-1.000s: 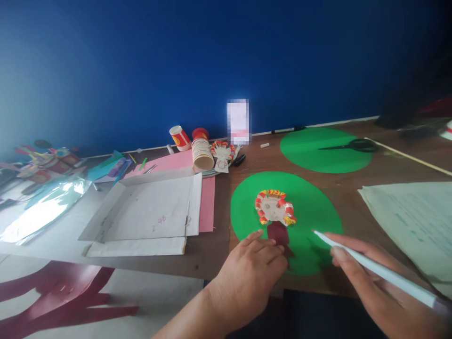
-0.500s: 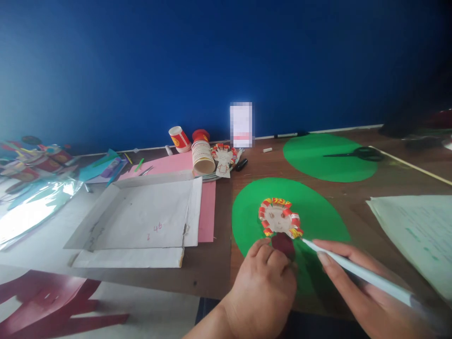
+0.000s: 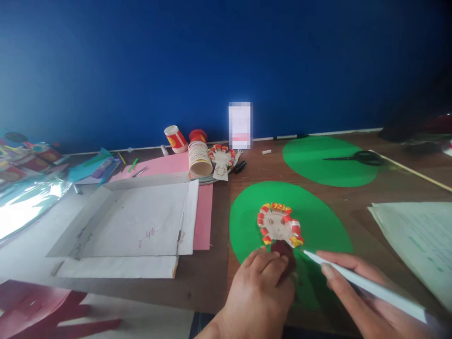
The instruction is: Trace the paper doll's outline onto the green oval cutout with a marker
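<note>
Brown surface [image 3: 219, 226]: spreading out beneath both hands' fingers, here we are!
Green disc [image 3: 325, 221]: lying flat, reaching beyond the left fingers.
Left hand [image 3: 259, 294]: fingers bent over the dark red piece; pinching or just pressing, I can't tell.
Right hand [image 3: 374, 310]: fingers wrapped round a white pen [image 3: 384, 292], its tip just left of them, beside the dark red piece; touching the disc? Can't tell.
Paper head [image 3: 278, 226]: just beyond the left fingers, curls ringed round it, features drawn: that looks done.
Dark red piece [image 3: 286, 252]: partly under the left fingers, below the head; I see no pen lines beside it, so drawing there seems left.
</note>
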The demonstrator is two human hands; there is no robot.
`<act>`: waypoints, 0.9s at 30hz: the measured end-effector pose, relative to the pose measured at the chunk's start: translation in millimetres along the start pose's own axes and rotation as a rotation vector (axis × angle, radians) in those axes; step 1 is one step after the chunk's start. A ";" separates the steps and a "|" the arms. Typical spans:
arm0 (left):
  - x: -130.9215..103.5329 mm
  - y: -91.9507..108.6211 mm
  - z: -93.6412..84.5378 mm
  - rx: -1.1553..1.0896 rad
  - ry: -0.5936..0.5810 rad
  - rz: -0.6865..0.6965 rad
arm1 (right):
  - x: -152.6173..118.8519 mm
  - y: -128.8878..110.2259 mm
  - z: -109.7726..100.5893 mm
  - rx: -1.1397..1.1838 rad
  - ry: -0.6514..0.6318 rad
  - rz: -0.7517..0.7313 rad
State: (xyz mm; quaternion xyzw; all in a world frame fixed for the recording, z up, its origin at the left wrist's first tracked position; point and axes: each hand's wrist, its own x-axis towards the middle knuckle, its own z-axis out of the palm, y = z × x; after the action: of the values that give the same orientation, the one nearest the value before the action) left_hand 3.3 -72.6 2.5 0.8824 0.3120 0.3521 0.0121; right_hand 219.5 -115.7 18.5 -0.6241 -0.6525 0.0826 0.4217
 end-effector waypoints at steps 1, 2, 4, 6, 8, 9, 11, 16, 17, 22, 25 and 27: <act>1.6 -0.5 -2.3 -0.005 -0.021 0.003 | -0.6 0.2 0.3 0.001 -0.008 0.000; 3.1 -0.8 -4.7 -0.008 -0.050 0.005 | -1.2 0.2 0.7 0.001 -0.015 -0.003; 5.3 -0.9 -8.4 -0.002 -0.084 0.008 | -2.3 -0.9 2.2 -0.005 -0.029 -0.019; 5.8 -0.7 -9.5 0.013 -0.090 0.012 | -3.0 -4.0 4.6 -0.014 -0.027 -0.045; 4.9 -0.2 -8.7 0.020 -0.087 0.013 | -2.8 -9.0 7.6 -0.023 -0.025 -0.066; 4.4 0.2 -7.9 0.022 -0.087 0.009 | -2.3 -11.6 9.1 -0.031 -0.024 -0.079; 3.3 1.0 -6.9 0.018 -0.094 -0.003 | -0.6 -16.1 11.7 -0.057 -0.020 -0.142; 1.5 2.4 -6.6 -0.020 -0.131 -0.020 | 3.2 -19.3 16.4 -0.177 -0.018 -0.293; 1.0 2.3 -6.4 -0.020 -0.132 -0.020 | 3.2 -18.8 17.3 -0.195 -0.017 -0.303; -0.6 1.1 -5.8 -0.032 -0.151 -0.023 | 1.4 -13.0 20.7 -0.219 -0.029 -0.335; -0.4 0.9 -5.5 -0.049 -0.164 -0.031 | 1.4 -10.2 21.2 -0.215 -0.025 -0.369; -0.4 1.0 -4.7 -0.059 -0.179 -0.038 | 2.0 -11.1 21.3 -0.215 -0.036 -0.371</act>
State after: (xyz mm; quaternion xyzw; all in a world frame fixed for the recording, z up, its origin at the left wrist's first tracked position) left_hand 0.7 -74.5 6.1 0.9035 0.3157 0.2806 0.0728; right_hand 197.6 -107.3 13.0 -0.5329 -0.7689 -0.0553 0.3490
